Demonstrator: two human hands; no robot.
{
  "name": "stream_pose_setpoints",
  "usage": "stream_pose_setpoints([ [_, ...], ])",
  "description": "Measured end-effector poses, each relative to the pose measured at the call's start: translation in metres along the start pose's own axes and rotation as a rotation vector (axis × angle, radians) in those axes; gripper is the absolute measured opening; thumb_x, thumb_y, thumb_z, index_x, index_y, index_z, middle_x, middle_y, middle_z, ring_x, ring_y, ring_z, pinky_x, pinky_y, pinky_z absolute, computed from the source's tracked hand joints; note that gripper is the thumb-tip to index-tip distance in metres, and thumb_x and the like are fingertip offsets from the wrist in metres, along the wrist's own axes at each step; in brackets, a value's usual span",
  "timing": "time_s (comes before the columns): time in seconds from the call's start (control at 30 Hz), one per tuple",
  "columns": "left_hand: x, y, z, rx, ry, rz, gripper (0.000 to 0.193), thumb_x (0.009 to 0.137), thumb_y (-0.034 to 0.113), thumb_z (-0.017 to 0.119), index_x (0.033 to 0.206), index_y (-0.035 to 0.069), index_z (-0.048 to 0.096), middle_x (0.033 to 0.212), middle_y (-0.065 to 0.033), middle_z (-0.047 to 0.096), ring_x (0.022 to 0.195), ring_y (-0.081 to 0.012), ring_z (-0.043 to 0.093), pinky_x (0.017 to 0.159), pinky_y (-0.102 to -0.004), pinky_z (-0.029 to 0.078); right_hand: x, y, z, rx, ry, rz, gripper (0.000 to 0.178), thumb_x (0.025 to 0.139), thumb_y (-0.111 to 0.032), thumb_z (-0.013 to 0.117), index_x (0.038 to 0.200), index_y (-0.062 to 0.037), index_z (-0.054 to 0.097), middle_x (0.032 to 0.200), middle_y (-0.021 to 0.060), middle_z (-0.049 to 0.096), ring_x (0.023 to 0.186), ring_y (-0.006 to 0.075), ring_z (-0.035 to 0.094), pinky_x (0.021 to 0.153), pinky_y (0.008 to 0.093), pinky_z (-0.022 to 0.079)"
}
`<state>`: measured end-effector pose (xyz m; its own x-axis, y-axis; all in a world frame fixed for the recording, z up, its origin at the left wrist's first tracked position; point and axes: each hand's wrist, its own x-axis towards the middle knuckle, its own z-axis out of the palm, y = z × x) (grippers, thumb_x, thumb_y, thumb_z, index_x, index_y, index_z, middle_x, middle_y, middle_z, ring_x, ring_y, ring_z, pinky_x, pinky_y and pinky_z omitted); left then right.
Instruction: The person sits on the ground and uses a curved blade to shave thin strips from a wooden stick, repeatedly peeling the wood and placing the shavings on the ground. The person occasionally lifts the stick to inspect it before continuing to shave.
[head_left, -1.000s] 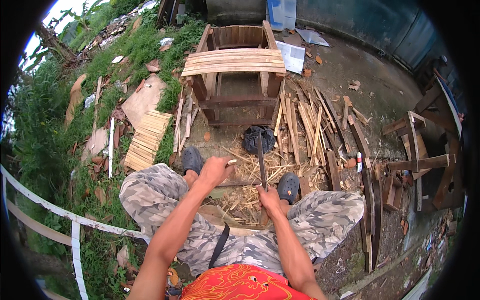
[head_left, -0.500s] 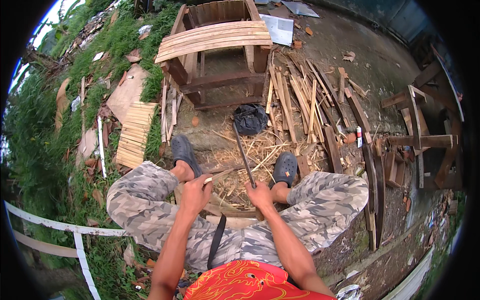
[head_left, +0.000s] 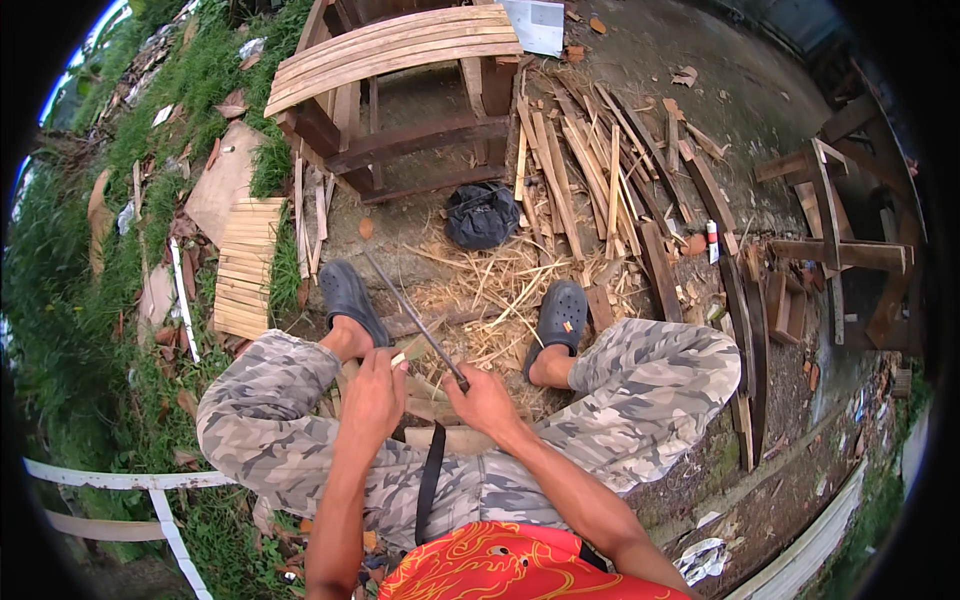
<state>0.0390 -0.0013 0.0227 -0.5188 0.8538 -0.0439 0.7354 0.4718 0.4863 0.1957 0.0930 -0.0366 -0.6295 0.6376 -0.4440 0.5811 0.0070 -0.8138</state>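
My left hand (head_left: 374, 400) is closed around a short pale strip of wood or bamboo (head_left: 412, 349), whose light end sticks out past the thumb. In my right hand (head_left: 484, 400) is a long, narrow dark knife (head_left: 412, 315). Its blade slants up and to the left, over the ground between my feet, and crosses close to the strip. Fingers cover most of its handle. Both hands are above my lap, a short way apart. Below them lies a litter of thin shavings (head_left: 490, 300).
Ahead stands a wooden frame topped with pale slats (head_left: 400, 55). A black plastic bag (head_left: 482, 215) sits before it. Loose wooden strips (head_left: 590, 180) are heaped to its right. A slatted panel (head_left: 247, 265) lies on the left grass. Farther right are a small tube (head_left: 712, 242) and wooden furniture (head_left: 840, 252).
The knife has swung left, its tip now nearer my left foot. My right hand has moved left, toward the left hand, which keeps its strip. The whole view has shifted slightly.
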Motion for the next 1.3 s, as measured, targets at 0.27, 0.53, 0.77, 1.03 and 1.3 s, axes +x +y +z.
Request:
stream_pose_setpoints([
  [0.27, -0.004, -0.003, -0.008, -0.011, 0.09, 0.078, 0.016, 0.09, 0.012, 0.068, 0.102, 0.002, 0.069, 0.082, -0.0177, 0.07, 0.069, -0.0385, 0.067, 0.06, -0.0447, 0.054, -0.011, -0.015, 0.014, 0.052, 0.054, -0.183, 0.023, 0.092, -0.022, 0.062, 0.085, 0.0003, 0.061, 0.062, 0.0242, 0.058, 0.061, 0.0462, 0.06, 0.057, 0.0498, 0.046],
  [0.53, -0.009, -0.006, -0.014, 0.016, 0.025, 0.06, 0.016, 0.088, 0.007, 0.068, 0.103, 0.002, 0.07, 0.082, -0.0186, 0.069, 0.068, -0.0385, 0.067, 0.058, -0.0435, 0.053, -0.001, -0.015, 0.016, -0.021, -0.041, -0.127, 0.022, 0.091, -0.022, 0.06, 0.088, -0.0003, 0.063, 0.062, 0.0258, 0.059, 0.065, 0.0482, 0.062, 0.061, 0.0537, 0.049],
  [0.77, -0.016, -0.006, -0.017, 0.001, -0.023, 0.028, 0.017, 0.088, 0.005, 0.067, 0.104, 0.001, 0.07, 0.082, -0.0211, 0.068, 0.071, -0.0412, 0.066, 0.059, -0.0436, 0.052, 0.014, -0.01, 0.02, -0.042, -0.08, -0.121, 0.021, 0.09, -0.021, 0.061, 0.09, -0.0003, 0.064, 0.062, 0.0263, 0.06, 0.063, 0.0482, 0.062, 0.061, 0.0536, 0.051],
  [1.03, -0.013, -0.025, -0.02, 0.032, 0.024, 0.009, 0.017, 0.088, 0.005, 0.068, 0.103, -0.001, 0.071, 0.08, -0.0217, 0.068, 0.069, -0.0404, 0.067, 0.058, -0.0427, 0.052, 0.018, -0.021, 0.037, -0.007, -0.037, -0.128, 0.019, 0.089, -0.02, 0.061, 0.091, -0.001, 0.066, 0.062, 0.0262, 0.06, 0.063, 0.0475, 0.063, 0.062, 0.0533, 0.052],
  [1.3, -0.013, -0.031, -0.022, 0.012, -0.014, -0.009, 0.011, 0.089, 0.005, 0.067, 0.098, 0.0, 0.07, 0.079, -0.0211, 0.068, 0.068, -0.0395, 0.067, 0.055, -0.0431, 0.052, 0.023, -0.021, 0.041, -0.058, -0.12, -0.157, 0.02, 0.088, -0.021, 0.061, 0.094, -0.0022, 0.067, 0.063, 0.0251, 0.063, 0.064, 0.0451, 0.065, 0.064, 0.0524, 0.054],
])
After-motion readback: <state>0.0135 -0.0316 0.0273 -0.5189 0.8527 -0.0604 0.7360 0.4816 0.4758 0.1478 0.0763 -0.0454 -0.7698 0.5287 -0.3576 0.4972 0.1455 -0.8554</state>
